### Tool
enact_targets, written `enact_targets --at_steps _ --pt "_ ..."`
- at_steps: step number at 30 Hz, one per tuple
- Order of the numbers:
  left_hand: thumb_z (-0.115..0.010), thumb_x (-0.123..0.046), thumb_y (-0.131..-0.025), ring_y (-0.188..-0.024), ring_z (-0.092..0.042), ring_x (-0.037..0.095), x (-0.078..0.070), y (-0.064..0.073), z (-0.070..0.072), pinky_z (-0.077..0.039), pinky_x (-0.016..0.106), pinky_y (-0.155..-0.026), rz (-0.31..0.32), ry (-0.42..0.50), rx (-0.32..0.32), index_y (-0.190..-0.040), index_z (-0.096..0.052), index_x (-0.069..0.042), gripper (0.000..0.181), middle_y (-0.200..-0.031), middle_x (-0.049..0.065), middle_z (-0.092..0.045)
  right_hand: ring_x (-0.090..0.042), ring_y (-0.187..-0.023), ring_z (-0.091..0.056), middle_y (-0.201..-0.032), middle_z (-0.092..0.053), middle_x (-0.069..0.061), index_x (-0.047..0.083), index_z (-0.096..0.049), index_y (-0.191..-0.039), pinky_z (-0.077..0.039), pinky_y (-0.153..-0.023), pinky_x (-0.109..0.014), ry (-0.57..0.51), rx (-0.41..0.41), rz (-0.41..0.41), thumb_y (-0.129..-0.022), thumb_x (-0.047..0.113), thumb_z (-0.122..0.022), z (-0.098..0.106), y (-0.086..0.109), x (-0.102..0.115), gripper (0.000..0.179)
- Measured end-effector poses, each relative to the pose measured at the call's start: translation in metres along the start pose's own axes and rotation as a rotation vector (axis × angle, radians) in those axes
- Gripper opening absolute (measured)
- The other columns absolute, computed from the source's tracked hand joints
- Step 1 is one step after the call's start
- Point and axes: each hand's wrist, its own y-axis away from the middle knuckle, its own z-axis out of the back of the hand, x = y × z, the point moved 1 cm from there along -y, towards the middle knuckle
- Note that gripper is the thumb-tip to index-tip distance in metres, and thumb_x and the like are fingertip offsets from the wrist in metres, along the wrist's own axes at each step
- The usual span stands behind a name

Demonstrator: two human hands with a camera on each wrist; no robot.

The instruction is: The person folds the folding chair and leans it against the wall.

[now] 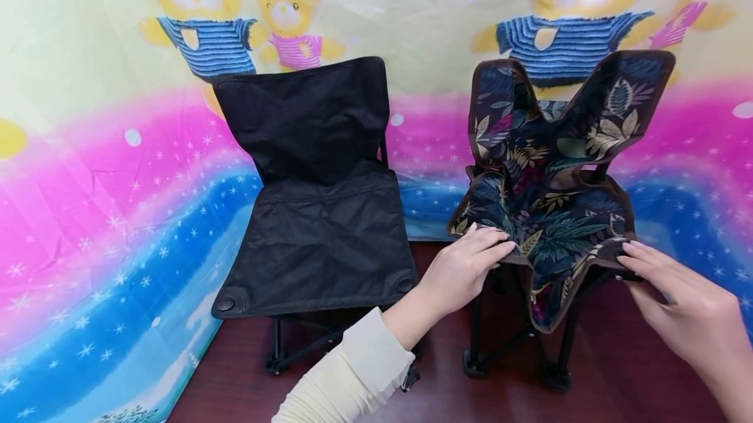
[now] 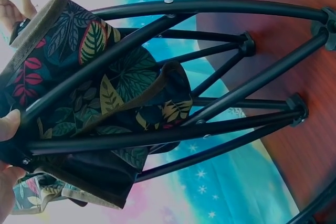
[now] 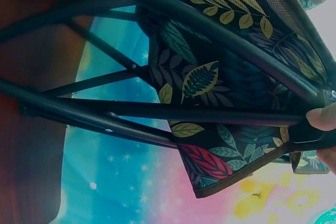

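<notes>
Both the left grip [image 1: 467, 269] and right grip [image 1: 694, 299] pinch front corners [image 1: 610, 253] of the leaf-print chair [image 1: 559, 210], which stands partly folded beside the black chair [image 1: 320, 220] and could skew or tip if one side were pulled harder.

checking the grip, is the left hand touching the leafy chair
Touching: the left wrist view shows the left hand pinching the leafy chair at a seat corner, thumb against it.
</notes>
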Motion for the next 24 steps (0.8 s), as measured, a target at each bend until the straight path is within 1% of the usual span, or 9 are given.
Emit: enact_targets --at_steps 7,12,16,23,24 --pt "-0.056 -0.007 -0.083 -0.113 -0.043 0.013 -0.003 -0.002 0.0 -0.02 0.026 -0.1 0.018 -0.014 -0.012 -0.112 -0.059 -0.007 0.029 -0.114 0.005 -0.055 0.006 -0.115 -0.031 -0.105 -0.057 -0.021 -0.008 -0.062 -0.094 -0.02 -0.093 -0.008 0.001 -0.008 -0.026 -0.09 0.044 -0.031 -0.002 -0.005 0.006 0.061" --pt "-0.056 -0.006 -0.083 -0.113 -0.043 0.014 -0.006 -0.003 0.001 -0.02 0.025 -0.1 0.033 0.023 -0.017 -0.112 -0.059 -0.007 0.029 -0.113 0.006 -0.055 0.008 -0.113 -0.032 -0.104 -0.058 -0.02 -0.007 -0.063 -0.093 -0.02 -0.093 -0.008 0.0 -0.038 -0.032 -0.09 0.046 -0.032 -0.004 -0.004 0.007 0.062" --pt "-0.056 -0.005 -0.083 -0.113 -0.043 0.015 -0.008 -0.005 0.001 -0.019 0.025 -0.1 0.037 0.044 -0.02 -0.112 -0.058 -0.006 0.029 -0.114 0.006 -0.055 0.009 -0.113 -0.031 -0.104 -0.057 -0.02 -0.008 -0.063 -0.093 -0.02 -0.093 -0.008 -0.003 -0.027 -0.037 -0.09 0.046 -0.031 -0.004 -0.005 0.008 0.062" --pt "-0.057 -0.004 -0.082 -0.113 -0.044 0.014 -0.008 -0.007 0.002 -0.019 0.025 -0.1 0.036 0.053 -0.014 -0.112 -0.059 -0.006 0.03 -0.114 0.006 -0.055 0.008 -0.112 -0.033 -0.104 -0.058 -0.019 -0.008 -0.063 -0.093 -0.022 -0.093 -0.008 -0.024 -0.043 -0.036 -0.09 0.044 -0.034 -0.005 -0.011 0.01 0.06" --pt "-0.057 -0.004 -0.082 -0.112 -0.044 0.014 -0.008 -0.007 0.003 -0.019 0.025 -0.1 0.037 0.058 -0.014 -0.112 -0.059 -0.006 0.03 -0.114 0.006 -0.055 0.009 -0.112 -0.032 -0.103 -0.058 -0.019 -0.008 -0.063 -0.092 -0.021 -0.093 -0.008 -0.02 -0.032 -0.035 -0.09 0.045 -0.033 -0.005 -0.012 0.01 0.061"
